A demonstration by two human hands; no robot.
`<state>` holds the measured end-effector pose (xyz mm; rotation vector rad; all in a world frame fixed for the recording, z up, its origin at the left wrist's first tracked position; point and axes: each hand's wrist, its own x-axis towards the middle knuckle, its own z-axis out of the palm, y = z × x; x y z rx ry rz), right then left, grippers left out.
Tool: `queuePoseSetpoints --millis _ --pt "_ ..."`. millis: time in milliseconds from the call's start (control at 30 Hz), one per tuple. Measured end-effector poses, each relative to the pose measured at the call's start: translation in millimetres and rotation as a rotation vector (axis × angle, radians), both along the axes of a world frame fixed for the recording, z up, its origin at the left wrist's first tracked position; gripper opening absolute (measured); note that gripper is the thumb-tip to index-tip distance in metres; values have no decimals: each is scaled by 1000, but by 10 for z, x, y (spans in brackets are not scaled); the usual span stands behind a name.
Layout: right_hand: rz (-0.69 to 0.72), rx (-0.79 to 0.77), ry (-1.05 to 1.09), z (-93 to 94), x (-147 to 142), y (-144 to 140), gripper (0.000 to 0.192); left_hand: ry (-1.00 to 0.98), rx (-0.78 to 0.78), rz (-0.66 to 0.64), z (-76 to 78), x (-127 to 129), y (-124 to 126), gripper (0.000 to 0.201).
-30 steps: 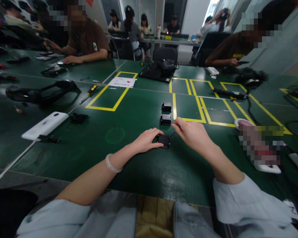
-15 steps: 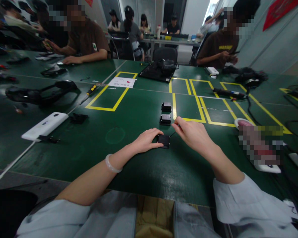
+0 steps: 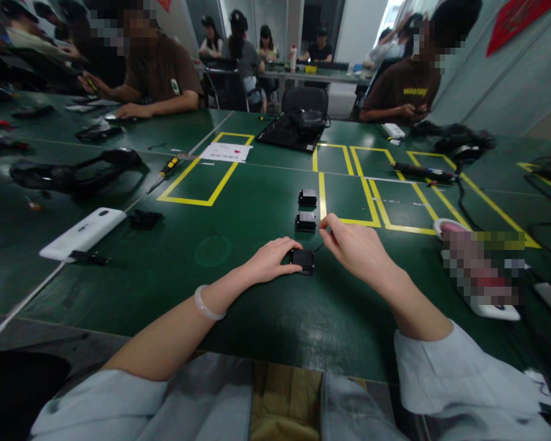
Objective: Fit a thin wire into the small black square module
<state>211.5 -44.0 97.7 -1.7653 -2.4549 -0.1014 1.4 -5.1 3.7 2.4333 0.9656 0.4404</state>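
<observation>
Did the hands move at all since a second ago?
Barely. The right hand lifted a touch, pinching a thin black wire. The left hand stayed pressed on the small black box. The two other black boxes did not move.

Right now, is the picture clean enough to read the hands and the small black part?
Head view: hands sharp mid-frame, left hand on the black part; table lines bow, wide-lens distortion; soft glare near the front edge; the edges are dim and blurred.
</observation>
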Motion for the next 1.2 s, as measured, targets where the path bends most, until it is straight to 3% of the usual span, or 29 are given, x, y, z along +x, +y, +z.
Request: queuePoseSetpoints --millis 167,467,800,1033,1200 --pt "-36 -9 -79 21 -8 4 33 -8 1 2 -9 -4 2 39" --pt "36 5 75 -37 22 15 26 -7 -10 -3 10 -12 2 37" --pt "5 -48 -35 12 2 6 30 8 12 -9 -3 -5 5 38" --pt "70 -36 69 6 18 -5 22 6 1 -9 15 -7 3 38" --pt "54 -36 25 19 7 -4 25 -13 -2 -8 -10 -12 9 38"
